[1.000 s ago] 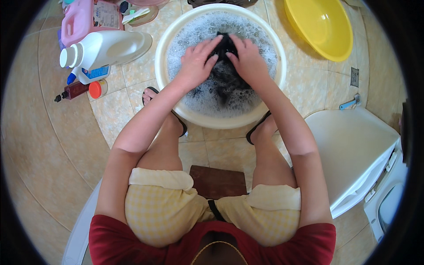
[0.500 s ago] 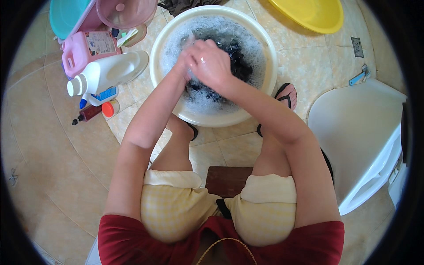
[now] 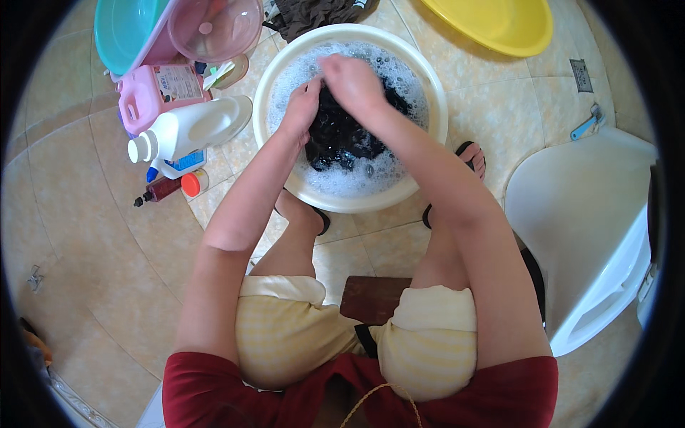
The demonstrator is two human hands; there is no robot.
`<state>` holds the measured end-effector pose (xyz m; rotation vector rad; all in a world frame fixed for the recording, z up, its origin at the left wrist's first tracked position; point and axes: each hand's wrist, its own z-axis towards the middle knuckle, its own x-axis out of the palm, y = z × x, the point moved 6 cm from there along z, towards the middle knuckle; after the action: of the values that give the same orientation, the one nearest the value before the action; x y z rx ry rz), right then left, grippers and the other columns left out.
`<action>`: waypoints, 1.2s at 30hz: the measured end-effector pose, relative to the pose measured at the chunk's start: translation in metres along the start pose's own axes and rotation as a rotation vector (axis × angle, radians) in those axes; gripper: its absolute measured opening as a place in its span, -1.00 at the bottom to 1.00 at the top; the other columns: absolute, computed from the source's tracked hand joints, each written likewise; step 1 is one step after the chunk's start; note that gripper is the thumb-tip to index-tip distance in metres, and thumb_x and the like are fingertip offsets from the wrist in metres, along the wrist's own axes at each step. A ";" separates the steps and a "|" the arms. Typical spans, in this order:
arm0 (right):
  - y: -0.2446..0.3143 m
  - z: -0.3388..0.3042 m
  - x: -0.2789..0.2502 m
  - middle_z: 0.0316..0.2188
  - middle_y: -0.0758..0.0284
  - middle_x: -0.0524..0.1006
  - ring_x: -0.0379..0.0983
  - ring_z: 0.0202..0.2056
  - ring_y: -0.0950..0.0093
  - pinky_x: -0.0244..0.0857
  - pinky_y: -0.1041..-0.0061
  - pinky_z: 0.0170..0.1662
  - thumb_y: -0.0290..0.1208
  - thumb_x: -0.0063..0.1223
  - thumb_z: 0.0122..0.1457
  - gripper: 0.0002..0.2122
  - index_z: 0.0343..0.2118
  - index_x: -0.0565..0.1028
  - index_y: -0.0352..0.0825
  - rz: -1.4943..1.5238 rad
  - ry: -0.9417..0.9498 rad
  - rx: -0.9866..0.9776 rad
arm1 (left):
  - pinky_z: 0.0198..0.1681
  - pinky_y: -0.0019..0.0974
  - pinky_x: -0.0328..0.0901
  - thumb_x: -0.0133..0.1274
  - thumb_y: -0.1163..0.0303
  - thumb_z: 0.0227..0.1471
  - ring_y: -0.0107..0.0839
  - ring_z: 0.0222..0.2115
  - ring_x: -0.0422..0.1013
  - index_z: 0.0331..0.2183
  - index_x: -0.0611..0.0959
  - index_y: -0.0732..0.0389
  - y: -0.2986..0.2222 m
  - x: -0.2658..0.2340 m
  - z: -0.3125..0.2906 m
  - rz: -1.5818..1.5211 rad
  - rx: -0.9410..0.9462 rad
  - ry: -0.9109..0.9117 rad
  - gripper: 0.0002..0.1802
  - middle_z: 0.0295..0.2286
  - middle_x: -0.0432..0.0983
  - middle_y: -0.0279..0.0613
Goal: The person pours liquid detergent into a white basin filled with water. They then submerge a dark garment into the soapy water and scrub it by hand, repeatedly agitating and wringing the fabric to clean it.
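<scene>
Black cloth [image 3: 341, 137] seemingly grasped by left hand [image 3: 304, 108]; grip of blurred right hand [image 3: 352, 82] untellable. White suds [image 3: 349, 182] could be splashed from round cream plastic basin [image 3: 437, 118] by jerking.

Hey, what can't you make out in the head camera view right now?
In the head view:
Right hand: motion blur hides its fingers; grip unclear.
Black cloth: bunched up, edges lost under suds; garment type unclear.
White basin: bottom hidden by suds and cloth.
Yellow basin: far side cut off by the top edge.
</scene>
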<state>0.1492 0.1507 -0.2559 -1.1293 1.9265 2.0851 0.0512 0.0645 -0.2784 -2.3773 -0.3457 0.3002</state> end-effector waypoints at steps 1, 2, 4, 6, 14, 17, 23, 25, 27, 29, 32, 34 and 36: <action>-0.022 0.002 -0.012 -0.49 0.14 0.50 0.43 -0.37 0.11 0.31 0.27 -0.28 -0.19 -0.12 0.15 -0.72 -0.45 0.49 -0.31 -0.006 -0.009 0.118 | -0.21 -0.32 0.29 -0.14 0.09 0.12 -0.37 -0.31 0.40 -0.11 0.42 0.22 -0.002 -0.003 0.005 0.072 0.055 -0.006 -0.57 -0.27 0.47 -0.14; -0.030 -0.003 -0.025 -0.47 0.12 0.49 0.42 -0.35 0.10 0.31 0.24 -0.27 -0.23 -0.09 0.13 -0.77 -0.39 0.47 -0.30 -0.013 -0.061 0.036 | -0.19 -0.24 0.29 -0.15 0.18 0.13 -0.19 -0.27 0.40 -0.12 0.42 0.26 -0.009 -0.013 0.006 0.257 0.179 -0.065 -0.62 -0.24 0.44 0.01; -0.037 -0.019 -0.044 -0.32 0.21 0.43 0.36 -0.26 0.18 0.32 0.26 -0.22 -0.32 0.03 0.05 -0.80 -0.26 0.43 -0.23 -0.053 -0.142 -0.186 | -0.16 -0.19 0.28 -0.13 0.26 0.11 -0.06 -0.24 0.37 -0.10 0.41 0.25 -0.025 -0.017 -0.010 0.500 0.603 -0.284 -0.65 -0.21 0.38 0.09; -0.024 -0.042 -0.039 -0.23 0.29 0.39 0.35 -0.23 0.25 0.33 0.30 -0.22 -0.33 0.07 0.03 -0.76 -0.22 0.42 -0.18 -0.228 -0.075 -0.286 | -0.12 -0.11 0.27 -0.10 0.36 0.07 0.04 -0.20 0.33 -0.05 0.42 0.15 -0.024 -0.010 -0.029 0.666 0.827 -0.385 -0.64 -0.17 0.31 0.13; -0.050 -0.052 0.014 -0.22 0.30 0.37 0.40 -0.19 0.26 0.36 0.25 -0.19 -0.40 0.05 0.02 -0.69 -0.12 0.40 -0.08 -0.420 0.338 -0.163 | -0.25 -0.06 0.35 -0.06 0.46 -0.07 0.12 -0.34 0.42 -0.12 0.53 -0.03 0.015 0.016 -0.013 1.000 0.625 -0.125 -0.60 -0.14 0.32 0.11; -0.073 -0.041 0.029 -0.31 0.23 0.42 0.40 -0.16 0.21 0.33 0.22 -0.17 -0.43 0.03 0.01 -0.75 -0.19 0.45 -0.17 -0.472 0.399 -0.134 | -0.16 -0.03 0.31 -0.09 0.40 -0.06 0.20 -0.25 0.38 -0.11 0.52 0.04 0.045 0.003 0.030 0.741 0.483 0.014 -0.61 -0.20 0.39 0.24; 0.037 -0.055 0.010 -0.38 0.33 0.44 0.39 -0.29 0.30 0.29 0.32 -0.30 -0.36 0.08 -0.02 -0.87 -0.39 0.50 -0.23 -0.369 0.137 -0.476 | -0.16 -0.25 0.29 -0.10 -0.01 0.09 -0.26 -0.26 0.42 -0.13 0.51 0.31 0.067 0.008 0.044 -0.413 -0.174 0.211 -0.44 -0.28 0.50 -0.03; 0.064 -0.068 0.014 -0.44 0.38 0.44 0.39 -0.35 0.35 0.28 0.37 -0.38 -0.31 0.11 -0.04 -0.89 -0.51 0.51 -0.22 -0.216 0.112 -0.570 | -0.19 -0.28 0.30 -0.11 -0.04 0.09 -0.32 -0.27 0.41 -0.15 0.53 0.27 0.051 0.027 0.031 -0.792 -0.249 0.769 -0.45 -0.29 0.50 -0.05; 0.081 -0.079 0.019 -0.50 0.39 0.44 0.40 -0.40 0.37 0.29 0.41 -0.42 -0.29 0.13 -0.05 -0.85 -0.60 0.50 -0.23 -0.087 0.089 -0.645 | -0.21 -0.28 0.30 -0.12 -0.03 0.10 -0.34 -0.28 0.41 -0.18 0.53 0.26 0.050 0.024 0.029 -0.695 -0.269 0.508 -0.48 -0.31 0.49 -0.07; 0.086 -0.079 0.020 -0.59 0.43 0.37 0.39 -0.48 0.42 0.25 0.45 -0.52 -0.25 0.14 -0.08 -0.84 -0.66 0.48 -0.16 -0.112 0.014 -0.675 | -0.22 -0.28 0.31 -0.12 -0.02 0.10 -0.34 -0.29 0.41 -0.19 0.53 0.26 0.045 0.026 0.022 -0.752 -0.238 0.458 -0.49 -0.32 0.49 -0.09; 0.088 -0.072 0.018 -0.66 0.46 0.32 0.37 -0.57 0.45 0.23 0.47 -0.61 -0.22 0.14 -0.07 -0.80 -0.71 0.44 -0.13 -0.145 -0.039 -0.709 | -0.23 -0.29 0.31 -0.12 0.00 0.10 -0.35 -0.30 0.41 -0.20 0.53 0.25 0.043 0.027 0.011 -0.807 -0.215 0.376 -0.51 -0.33 0.49 -0.11; 0.083 -0.062 0.014 -0.65 0.44 0.40 0.38 -0.62 0.41 0.23 0.52 -0.60 -0.27 0.13 -0.01 -0.81 -0.65 0.47 -0.20 -0.173 -0.023 -0.696 | -0.23 -0.29 0.31 -0.12 0.00 0.11 -0.35 -0.31 0.41 -0.21 0.53 0.25 0.041 0.032 0.008 -0.797 -0.213 0.329 -0.52 -0.34 0.49 -0.12; 0.073 -0.049 0.013 -0.66 0.41 0.41 0.39 -0.62 0.40 0.24 0.52 -0.59 -0.27 0.12 0.01 -0.80 -0.65 0.47 -0.22 -0.160 -0.026 -0.627 | -0.24 -0.29 0.31 -0.12 0.01 0.11 -0.35 -0.31 0.41 -0.22 0.53 0.25 0.040 0.034 0.008 -0.765 -0.217 0.279 -0.53 -0.35 0.49 -0.13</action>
<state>0.1237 0.0872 -0.1990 -1.2785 1.1321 2.6635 0.0876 0.0517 -0.3154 -2.2501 -1.1429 -0.4374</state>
